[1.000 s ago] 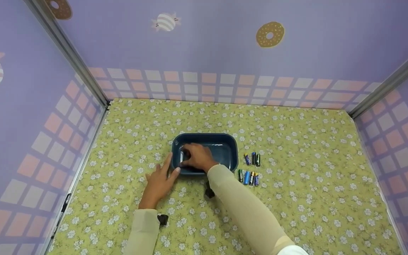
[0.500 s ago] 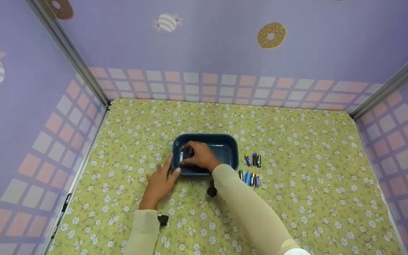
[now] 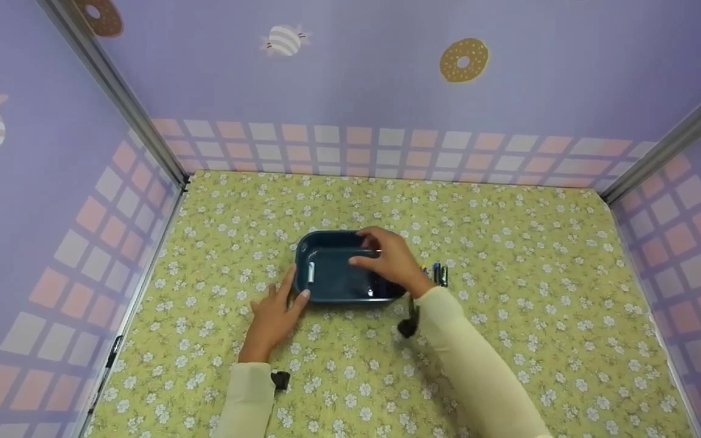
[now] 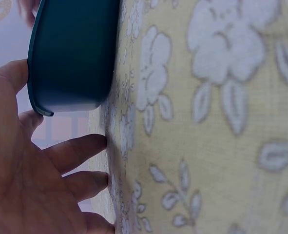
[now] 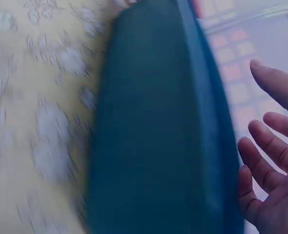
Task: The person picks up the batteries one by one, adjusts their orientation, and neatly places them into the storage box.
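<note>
Left hand [image 3: 274, 319]: fingers extended, touching left end of the teal tray [image 3: 338, 267]. Right hand [image 3: 392, 260]: fingers loose and parted, over tray's right end, masking it. Inside tray, left end: pale cylinder [image 3: 311, 272], possibly a battery. Right of tray: batteries [image 3: 444, 276], partly hidden; right wrist view blurred

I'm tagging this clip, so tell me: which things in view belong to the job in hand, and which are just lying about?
Likely part of the job:
dark teal tub, touched by the left hand
pale slim item inside it, possibly a battery
batteries beside it, near the right hand

Seemingly just surroundings:
floral cover
patterned purple walls
metal corner posts
</note>
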Demonstrator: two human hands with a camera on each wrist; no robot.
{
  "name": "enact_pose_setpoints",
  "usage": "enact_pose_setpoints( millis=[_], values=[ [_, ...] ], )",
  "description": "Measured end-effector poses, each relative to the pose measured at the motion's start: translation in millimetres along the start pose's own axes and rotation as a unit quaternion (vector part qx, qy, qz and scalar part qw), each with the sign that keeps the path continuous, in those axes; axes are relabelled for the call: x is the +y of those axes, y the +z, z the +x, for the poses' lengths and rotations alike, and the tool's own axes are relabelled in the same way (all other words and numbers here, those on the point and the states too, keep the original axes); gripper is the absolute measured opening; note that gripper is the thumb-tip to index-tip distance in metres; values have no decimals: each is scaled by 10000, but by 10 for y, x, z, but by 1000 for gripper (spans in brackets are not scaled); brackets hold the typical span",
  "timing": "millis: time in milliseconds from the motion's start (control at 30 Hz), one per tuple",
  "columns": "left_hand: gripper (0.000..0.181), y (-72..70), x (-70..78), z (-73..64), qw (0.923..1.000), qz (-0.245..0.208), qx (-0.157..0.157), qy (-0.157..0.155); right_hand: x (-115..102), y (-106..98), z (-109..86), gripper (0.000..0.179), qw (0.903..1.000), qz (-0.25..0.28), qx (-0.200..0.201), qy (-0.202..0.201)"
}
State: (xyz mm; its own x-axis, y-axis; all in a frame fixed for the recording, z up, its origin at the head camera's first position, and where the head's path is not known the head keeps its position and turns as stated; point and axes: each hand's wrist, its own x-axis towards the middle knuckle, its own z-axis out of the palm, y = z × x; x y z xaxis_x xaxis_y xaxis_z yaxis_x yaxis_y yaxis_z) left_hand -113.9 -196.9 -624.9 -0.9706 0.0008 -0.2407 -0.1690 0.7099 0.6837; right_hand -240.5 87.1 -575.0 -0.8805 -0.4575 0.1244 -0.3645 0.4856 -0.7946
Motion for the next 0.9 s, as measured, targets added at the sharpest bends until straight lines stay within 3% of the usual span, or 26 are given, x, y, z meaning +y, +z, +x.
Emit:
enact_pose_setpoints(
  millis=[200, 367, 667, 900],
  values=[
    [81, -14, -3, -17, 10000, -1, 24, 65, 23, -540, -371, 63, 9975, -63, 695, -108],
    [80, -13, -13, -29, 9999, 44, 38, 112, 142, -822, -693, 60, 9935, -447, 1018, -226],
    [78, 16, -24, -3, 9999, 22, 74, 94, 425, -993, -1152, 62, 9856, -1248, 1140, -43],
    [78, 12, 2, 13, 9999, 36, 22, 91, 623, -1037, -1373, 61, 9867, -1143, 1141, 178]
  ],
)
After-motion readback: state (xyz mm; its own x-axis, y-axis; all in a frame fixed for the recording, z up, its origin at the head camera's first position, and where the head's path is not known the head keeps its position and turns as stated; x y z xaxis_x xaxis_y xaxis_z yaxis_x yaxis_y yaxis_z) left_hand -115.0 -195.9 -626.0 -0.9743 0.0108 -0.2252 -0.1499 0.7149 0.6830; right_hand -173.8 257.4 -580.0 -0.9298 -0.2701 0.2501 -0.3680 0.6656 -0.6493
